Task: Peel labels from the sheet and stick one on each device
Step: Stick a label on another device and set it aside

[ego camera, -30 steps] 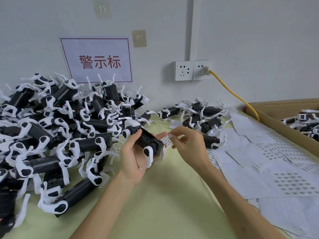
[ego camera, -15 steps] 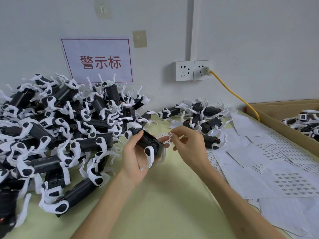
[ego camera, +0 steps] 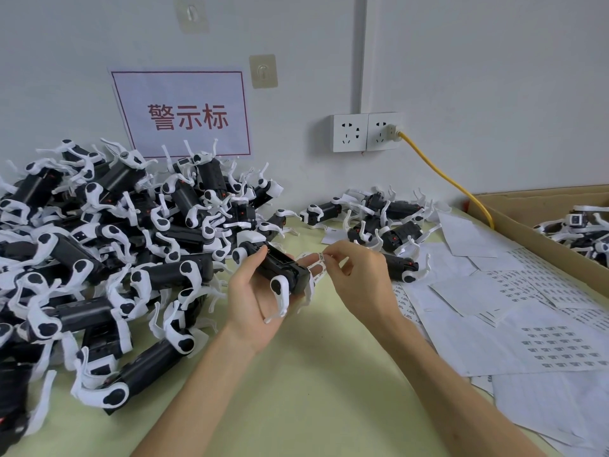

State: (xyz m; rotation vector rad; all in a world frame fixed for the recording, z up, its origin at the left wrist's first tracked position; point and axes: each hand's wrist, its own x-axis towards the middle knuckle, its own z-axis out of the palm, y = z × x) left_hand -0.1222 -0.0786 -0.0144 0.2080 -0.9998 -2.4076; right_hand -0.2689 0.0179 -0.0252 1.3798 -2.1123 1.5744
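Black-and-white device (ego camera: 280, 268), head view: cradled in the left hand (ego camera: 253, 298), thumb and fingers wrapped round its body, above the pale green counter (ego camera: 313, 374). Right hand (ego camera: 359, 278) fingers pinch a small white label (ego camera: 321, 258) just beside the left fingertips. Device pile (ego camera: 115, 245) lies left of the fingers, label sheets (ego camera: 527, 324) to their right.

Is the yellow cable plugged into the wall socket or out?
Plugged in: the yellow cable ends at a plug seated in the right wall socket; the left socket holds nothing.
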